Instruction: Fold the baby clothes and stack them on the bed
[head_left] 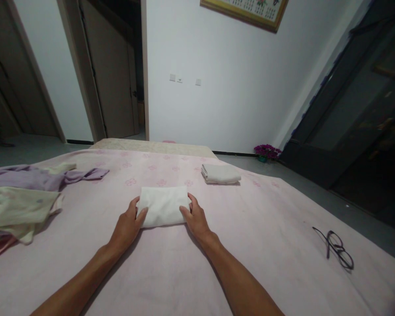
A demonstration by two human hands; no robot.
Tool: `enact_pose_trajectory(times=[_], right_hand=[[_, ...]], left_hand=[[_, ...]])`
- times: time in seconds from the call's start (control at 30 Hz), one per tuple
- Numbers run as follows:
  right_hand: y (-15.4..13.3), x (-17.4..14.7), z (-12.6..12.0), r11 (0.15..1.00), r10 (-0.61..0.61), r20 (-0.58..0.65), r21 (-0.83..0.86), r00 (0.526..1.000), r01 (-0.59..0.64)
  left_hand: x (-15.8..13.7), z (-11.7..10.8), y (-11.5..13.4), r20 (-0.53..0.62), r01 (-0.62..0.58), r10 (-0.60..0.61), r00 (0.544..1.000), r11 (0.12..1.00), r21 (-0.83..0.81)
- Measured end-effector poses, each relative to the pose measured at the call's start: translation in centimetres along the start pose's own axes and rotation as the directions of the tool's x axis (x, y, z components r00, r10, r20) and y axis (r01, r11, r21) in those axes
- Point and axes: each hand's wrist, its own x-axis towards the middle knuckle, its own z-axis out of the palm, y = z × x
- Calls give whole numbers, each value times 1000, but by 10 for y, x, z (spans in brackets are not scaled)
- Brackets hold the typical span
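Note:
A white cloth folded into a flat rectangle [163, 205] is held between my two hands, just over or on the pink bedspread. My left hand [129, 221] grips its left edge, thumb on top and fingers behind. At the right edge my right hand [196, 216] pinches it the same way. Farther off, to the right, lies a second folded cloth [221, 174], off-white and stacked in several layers. What kind of garment or linen either one is cannot be made out.
The pink flowered bedspread [266, 245] spreads under everything. Loose clothes in purple and cream [23, 197] are heaped at the left. Black-framed glasses [339, 250] lie near the right edge. Beyond stand a white wall [224, 109], a door [113, 70] and purple flowers [267, 151].

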Motion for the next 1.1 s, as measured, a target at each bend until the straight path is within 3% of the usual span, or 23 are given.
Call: enact_pose_trajectory(times=[0.13, 0.23, 0.3, 0.37, 0.43, 0.5, 0.6, 0.67, 0.9, 1.1], right_hand=[[3, 1, 1, 996, -1, -26, -90, 1000, -1], [4, 1, 1, 981, -57, -52, -187, 997, 47], [3, 0, 1, 955, -106, -86, -286, 991, 77], [-1, -3, 0, 897, -198, -97, -418, 975, 141], [-8, -6, -1, 816, -309, -26, -521, 951, 251], [-15, -9, -2, 746, -371, 126, -550, 920, 376], [-21, -12, -4, 709, -320, 365, -520, 874, 477], [-20, -12, -7, 722, -248, 437, -511, 864, 466], [-10, -15, -22, 765, -126, 436, -529, 891, 367], [1, -22, -32, 767, -113, 407, -545, 906, 340]], left_hand=[[3, -2, 1, 41, -24, 19, 999, 993, 114], [4, -7, 3, 44, -80, 69, 997, 937, 340], [4, -8, 5, 26, -155, 162, 986, 870, 468], [5, -4, 9, 22, -267, 296, 955, 827, 495], [5, 4, 12, 51, -386, 410, 910, 799, 462], [4, 14, 13, 124, -462, 456, 881, 777, 427], [1, 25, 9, 238, -496, 435, 869, 764, 413], [0, 28, 4, 275, -502, 421, 864, 758, 416], [1, 23, -10, 287, -515, 431, 855, 764, 388], [3, 6, -25, 296, -629, 558, 775, 727, 277]])
